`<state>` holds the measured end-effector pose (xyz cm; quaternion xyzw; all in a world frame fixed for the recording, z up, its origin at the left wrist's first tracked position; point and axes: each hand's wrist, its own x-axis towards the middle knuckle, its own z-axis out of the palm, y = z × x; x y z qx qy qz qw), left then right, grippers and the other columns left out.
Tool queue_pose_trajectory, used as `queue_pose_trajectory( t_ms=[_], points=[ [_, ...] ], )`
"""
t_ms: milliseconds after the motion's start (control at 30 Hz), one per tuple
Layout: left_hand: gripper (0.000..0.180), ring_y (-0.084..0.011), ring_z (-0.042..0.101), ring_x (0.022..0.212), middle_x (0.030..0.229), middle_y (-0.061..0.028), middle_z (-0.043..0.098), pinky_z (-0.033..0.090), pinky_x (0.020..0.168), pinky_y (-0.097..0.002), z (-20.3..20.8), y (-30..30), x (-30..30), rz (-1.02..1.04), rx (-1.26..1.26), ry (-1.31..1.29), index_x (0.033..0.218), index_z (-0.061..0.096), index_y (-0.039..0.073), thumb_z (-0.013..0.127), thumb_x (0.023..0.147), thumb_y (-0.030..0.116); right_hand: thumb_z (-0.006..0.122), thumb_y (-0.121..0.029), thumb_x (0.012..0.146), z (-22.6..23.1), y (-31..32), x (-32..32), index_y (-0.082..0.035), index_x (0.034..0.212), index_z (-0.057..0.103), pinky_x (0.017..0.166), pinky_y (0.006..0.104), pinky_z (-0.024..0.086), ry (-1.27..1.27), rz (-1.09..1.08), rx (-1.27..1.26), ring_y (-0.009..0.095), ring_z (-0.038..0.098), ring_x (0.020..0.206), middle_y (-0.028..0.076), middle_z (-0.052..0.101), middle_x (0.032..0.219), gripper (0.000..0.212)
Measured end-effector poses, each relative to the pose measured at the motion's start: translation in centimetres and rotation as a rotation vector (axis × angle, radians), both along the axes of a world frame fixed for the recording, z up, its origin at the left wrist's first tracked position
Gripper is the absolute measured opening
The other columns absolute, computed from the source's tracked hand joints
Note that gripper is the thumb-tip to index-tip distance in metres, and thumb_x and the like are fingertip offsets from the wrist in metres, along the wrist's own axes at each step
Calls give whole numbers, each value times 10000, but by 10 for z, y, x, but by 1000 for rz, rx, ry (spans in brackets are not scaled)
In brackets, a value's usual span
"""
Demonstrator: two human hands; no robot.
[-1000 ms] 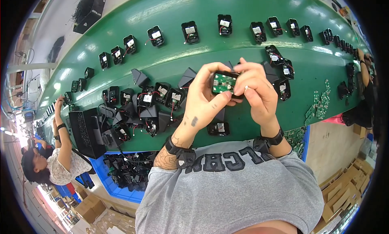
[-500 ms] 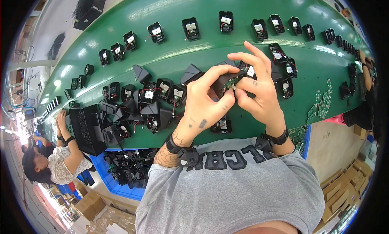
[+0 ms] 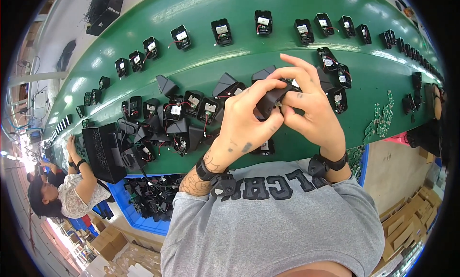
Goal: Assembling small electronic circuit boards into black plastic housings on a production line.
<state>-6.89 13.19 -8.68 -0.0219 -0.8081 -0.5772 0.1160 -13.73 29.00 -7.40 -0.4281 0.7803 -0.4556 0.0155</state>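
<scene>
We saw the left grip [image 3: 247,116] clasping a dark housing [image 3: 269,100], tilted, above the worktop [image 3: 378,73]. The right grip [image 3: 311,102] had thumb and forefinger drawn together at its opening; we couldn't tell what they pinched. Fingers hid most of the housing's inside. An open housing [image 3: 266,146] lay below, partly covered by the left hand.

Close on the left, a crowded cluster of open housings [image 3: 192,100] and dark angled covers [image 3: 166,86] took up space; more open housings [image 3: 340,100] sat right of the right grip. Beyond, we noted a spaced row of open housings [image 3: 222,31] with white blocks and red wires inside. Loose green boards [image 3: 381,116] lay to the right.

Containers: a black box [image 3: 110,174] at left held small dark bits; below the worktop edge, a blue bin [image 3: 125,212] held jumbled dark parts. Far left, we saw a co-worker [image 3: 81,195] beside the black box.
</scene>
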Motion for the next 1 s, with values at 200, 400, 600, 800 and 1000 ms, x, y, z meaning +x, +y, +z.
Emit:
queue_pose_trajectory(
  t_ms=[200, 400, 600, 800, 1000],
  points=[
    [383, -48, 626, 821, 986, -66, 694, 526, 685, -216, 5, -1, 4, -42, 124, -129, 1137, 627, 20, 605, 756, -18, 576, 14, 618, 6, 3, 1, 28, 644, 542, 1042, 508, 334, -4, 50, 20, 391, 405, 1294, 116, 583, 1168, 45],
    [394, -228, 689, 749, 936, -139, 674, 554, 647, -306, 9, 1, 7, -19, -54, -80, 1106, 597, 24, 663, 718, 42, 616, -4, 689, 2, 1, 5, 51, 686, 582, 1013, 472, 382, 57, 26, 61, 380, 389, 1287, 126, 568, 1168, 65],
    [385, -276, 689, 768, 914, -166, 664, 559, 659, -336, 7, 5, 6, 55, -93, 1, 1103, 589, 13, 665, 727, 41, 614, 16, 744, 0, -2, 11, 57, 773, 624, 1029, 471, 370, 44, -12, 77, 379, 372, 1318, 122, 557, 1208, 51],
    [352, -187, 695, 731, 919, -132, 678, 554, 617, -293, 0, 10, 10, 134, -42, -73, 1108, 597, 12, 654, 762, 48, 667, -13, 736, 0, 0, 13, 16, 819, 668, 1014, 453, 389, 70, -139, 110, 333, 424, 1306, 89, 607, 1196, 88],
    [271, -161, 687, 633, 835, -102, 669, 549, 535, -244, -8, -24, 3, -10, 468, -439, 1057, 609, -35, 585, 815, 85, 706, -14, 725, -4, -1, 9, -41, 901, 717, 958, 439, 464, 151, -133, -30, 299, 588, 1131, 83, 678, 1072, 178]
  ],
)
